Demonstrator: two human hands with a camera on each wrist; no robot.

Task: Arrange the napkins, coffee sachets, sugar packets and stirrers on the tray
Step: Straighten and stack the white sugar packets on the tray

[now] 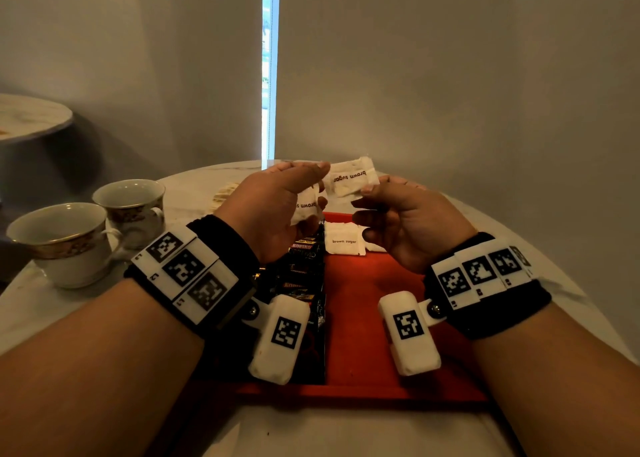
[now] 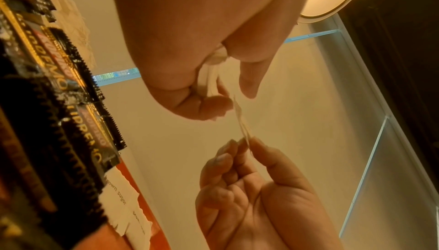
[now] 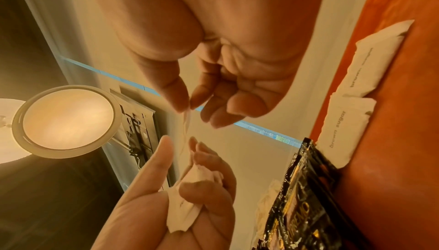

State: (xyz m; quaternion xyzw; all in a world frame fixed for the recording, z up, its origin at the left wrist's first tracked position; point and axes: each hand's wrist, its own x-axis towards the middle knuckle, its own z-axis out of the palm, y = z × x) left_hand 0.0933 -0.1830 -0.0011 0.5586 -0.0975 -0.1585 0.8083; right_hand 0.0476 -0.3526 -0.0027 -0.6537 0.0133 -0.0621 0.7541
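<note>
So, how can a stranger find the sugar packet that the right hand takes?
Look above the far end of the red tray, where both hands meet. The right hand pinches one white sugar packet in the air. Unlike the packets on the tray, its "brown sugar" print reads upside down.

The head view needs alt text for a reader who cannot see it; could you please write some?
Two hands are raised over a red tray: the right hand pinches one brown sugar packet, and the left hand grips more packets. Black coffee sachets and another sugar packet lie on the tray; two teacups stand to its left.
</note>
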